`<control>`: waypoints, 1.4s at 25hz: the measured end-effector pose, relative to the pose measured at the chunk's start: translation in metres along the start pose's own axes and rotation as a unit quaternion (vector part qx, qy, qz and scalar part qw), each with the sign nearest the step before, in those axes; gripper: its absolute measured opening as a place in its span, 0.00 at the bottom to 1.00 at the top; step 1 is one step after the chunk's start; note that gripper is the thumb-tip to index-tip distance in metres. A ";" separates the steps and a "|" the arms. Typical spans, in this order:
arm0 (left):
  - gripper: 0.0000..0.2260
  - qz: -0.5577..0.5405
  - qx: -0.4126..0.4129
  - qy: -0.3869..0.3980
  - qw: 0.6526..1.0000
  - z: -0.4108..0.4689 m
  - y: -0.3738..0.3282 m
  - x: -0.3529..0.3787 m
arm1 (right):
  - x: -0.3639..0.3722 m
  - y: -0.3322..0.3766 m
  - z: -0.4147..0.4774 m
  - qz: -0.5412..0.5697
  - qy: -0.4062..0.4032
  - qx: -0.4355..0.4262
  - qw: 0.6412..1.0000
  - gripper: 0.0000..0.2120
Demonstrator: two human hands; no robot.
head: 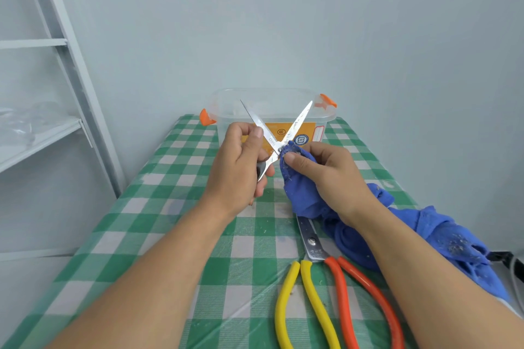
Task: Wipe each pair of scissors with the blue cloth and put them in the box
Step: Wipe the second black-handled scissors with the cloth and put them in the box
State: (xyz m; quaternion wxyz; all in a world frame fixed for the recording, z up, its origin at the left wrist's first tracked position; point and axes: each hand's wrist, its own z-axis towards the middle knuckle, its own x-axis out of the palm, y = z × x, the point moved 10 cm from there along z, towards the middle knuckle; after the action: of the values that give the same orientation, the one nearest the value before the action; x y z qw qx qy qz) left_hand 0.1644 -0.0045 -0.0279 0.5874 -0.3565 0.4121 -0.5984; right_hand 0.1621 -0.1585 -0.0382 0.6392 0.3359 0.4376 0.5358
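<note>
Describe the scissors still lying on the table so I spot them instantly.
On the green checked table, look front right, beside the blue cloth. The scissors lie flat with blades shut; their yellow and orange handles set them apart from the open silver pair in the left hand.

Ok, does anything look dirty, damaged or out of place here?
The blue cloth is flecked with pale grit, thickest on its trailing end, so it may smear rather than clean. The scissors held open in the left hand look speckled on the blades, and crumbs and stains dot the checked tablecloth. Nothing looks broken.
</note>
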 end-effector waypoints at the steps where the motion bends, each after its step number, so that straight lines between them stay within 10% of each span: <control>1: 0.08 0.008 0.004 0.001 1.000 0.000 -0.002 0.002 | 0.001 0.000 0.000 0.015 -0.004 0.007 1.000 0.26; 9: 0.04 0.063 0.048 0.014 0.997 -0.002 -0.010 0.009 | 0.005 -0.007 0.000 0.096 0.021 0.057 0.994 0.34; 16: 0.03 0.083 0.043 0.004 0.996 0.000 -0.006 0.005 | -0.002 -0.015 0.000 0.075 0.031 0.087 0.993 0.05; 22: 0.01 0.106 0.069 0.025 0.992 0.001 -0.004 0.011 | 0.000 -0.013 0.000 0.045 0.001 0.088 0.995 0.28; 28: 0.02 0.114 0.067 0.027 0.991 -0.001 -0.003 0.013 | 0.000 -0.013 -0.003 0.027 0.002 0.110 0.994 0.29; 35: 0.02 0.070 0.009 0.010 0.997 0.003 0.008 0.004 | 0.001 -0.020 -0.005 0.098 0.038 0.155 0.982 0.05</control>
State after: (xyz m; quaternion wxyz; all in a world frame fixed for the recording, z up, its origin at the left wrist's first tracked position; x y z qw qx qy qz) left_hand 0.1700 -0.0081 -0.0342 0.6269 -0.3158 0.4367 -0.5627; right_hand 0.1648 -0.1619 -0.0582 0.5065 0.4518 0.5040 0.5342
